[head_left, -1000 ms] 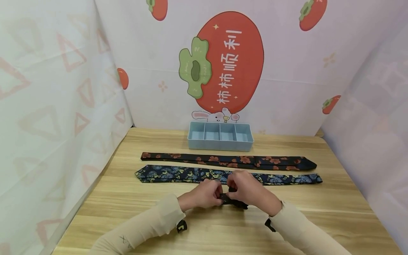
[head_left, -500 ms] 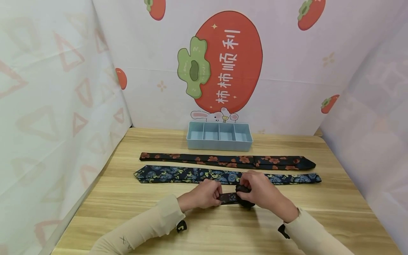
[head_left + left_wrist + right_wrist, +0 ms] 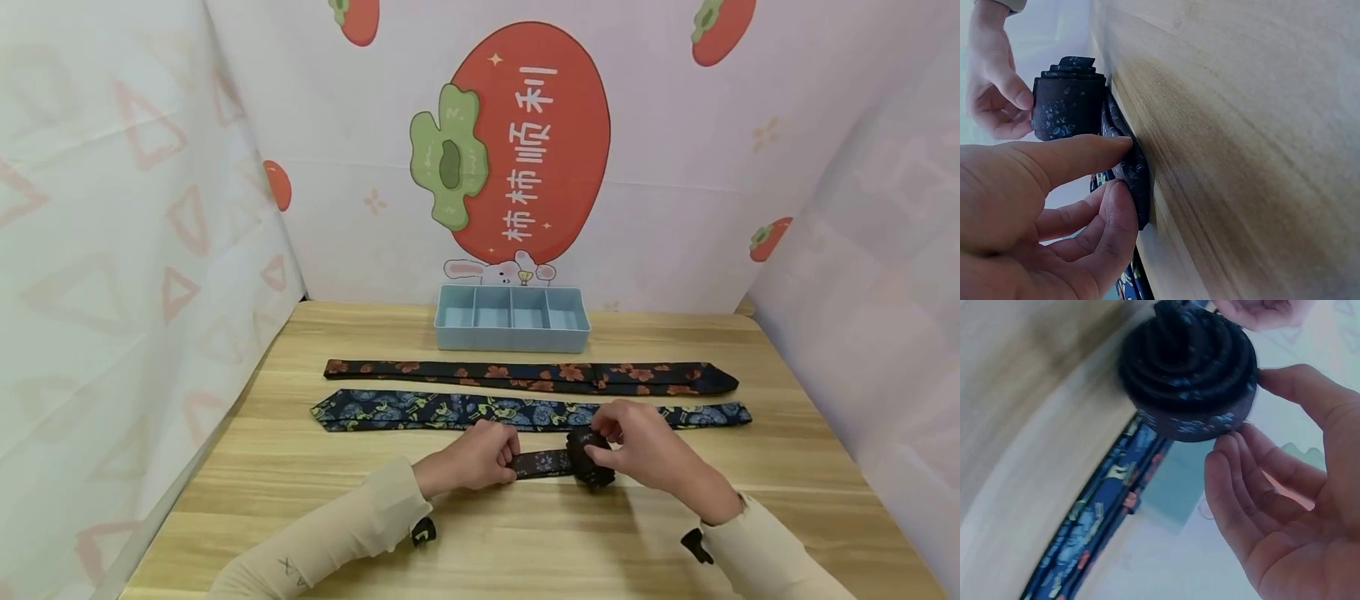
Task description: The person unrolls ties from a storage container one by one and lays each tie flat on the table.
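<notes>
A dark necktie with small blue-grey flowers lies partly flat and partly wound into a roll [image 3: 588,460]. My left hand [image 3: 478,458] pinches its free end between thumb and fingertips, low over the table; the left wrist view shows this end [image 3: 1132,169] closely. From there a short flat strip [image 3: 542,464] runs right to the roll. My right hand [image 3: 648,446] holds the roll by its far right side, thumb and fingertips on its outer layer. Uneven stepped layers of the roll [image 3: 1188,369] face the right wrist camera.
Just beyond my hands a blue-and-yellow patterned necktie [image 3: 405,410] stretches across the wooden table [image 3: 480,546]. Behind it lies a black necktie with orange flowers [image 3: 495,374]. A light blue box [image 3: 510,338] with several compartments stands at the back against the printed backdrop [image 3: 675,150].
The right hand and the roll have moved right, away from the left hand. The flat strip between the hands has grown longer. My left hand keeps its place on the end.
</notes>
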Motion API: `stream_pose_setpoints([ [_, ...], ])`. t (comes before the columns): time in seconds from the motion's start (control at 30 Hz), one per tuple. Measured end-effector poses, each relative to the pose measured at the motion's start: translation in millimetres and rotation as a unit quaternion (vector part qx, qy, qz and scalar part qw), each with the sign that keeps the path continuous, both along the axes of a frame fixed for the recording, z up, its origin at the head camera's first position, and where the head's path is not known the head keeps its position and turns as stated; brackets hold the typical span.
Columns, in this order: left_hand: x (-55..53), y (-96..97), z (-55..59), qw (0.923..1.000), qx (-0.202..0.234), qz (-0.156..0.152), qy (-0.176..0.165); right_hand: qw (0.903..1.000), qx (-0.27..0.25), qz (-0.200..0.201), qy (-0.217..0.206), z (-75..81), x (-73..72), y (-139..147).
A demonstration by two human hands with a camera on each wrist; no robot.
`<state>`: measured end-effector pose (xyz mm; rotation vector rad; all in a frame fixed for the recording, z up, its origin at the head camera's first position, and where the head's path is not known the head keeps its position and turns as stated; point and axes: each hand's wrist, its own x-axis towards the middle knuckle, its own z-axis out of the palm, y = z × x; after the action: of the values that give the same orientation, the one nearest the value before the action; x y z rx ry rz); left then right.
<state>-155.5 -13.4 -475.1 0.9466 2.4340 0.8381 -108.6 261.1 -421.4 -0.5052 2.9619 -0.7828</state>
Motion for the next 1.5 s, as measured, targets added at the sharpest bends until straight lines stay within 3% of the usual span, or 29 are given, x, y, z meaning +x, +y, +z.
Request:
stream_pose_setpoints([
  [0.27, -1.5, -0.8, -1.5, 1.0000, 0.002, -0.005, -0.001, 0.9967, 0.001, 0.080, 0.013, -0.8, -9.4, -16],
  [0.6, -3.6, -7.9, -3.5, 1.0000, -0.001, 0.001, -0.004, 0.9985, 0.037, 0.017, 0.037, -3.6, -1.2, -5],
  [0.9, -7.3, -27.3, -4.5, 0.9999, 0.000, 0.008, -0.011, 0.9997, 0.016, -0.015, 0.008, -7.4, 5.3, 14],
  [1.07, -8.2, -31.2, -4.2, 0.9999, 0.000, 0.008, -0.013, 0.9998, 0.016, -0.014, 0.003, -5.4, 3.6, 15],
  [1.23, -6.8, -32.1, -1.9, 0.9999, 0.001, 0.007, -0.012, 0.9999, 0.005, 0.013, 0.002, 0.7, -2.0, 0],
  [1.37, -6.0, -32.4, 0.2, 0.9999, 0.004, 0.006, -0.011, 0.9993, 0.013, 0.036, 0.002, -1.9, -4.8, -9],
  [1.5, -5.8, -33.8, 1.7, 0.9999, 0.001, 0.006, -0.011, 0.9990, 0.033, 0.026, 0.016, -6.4, -3.9, -11],
])
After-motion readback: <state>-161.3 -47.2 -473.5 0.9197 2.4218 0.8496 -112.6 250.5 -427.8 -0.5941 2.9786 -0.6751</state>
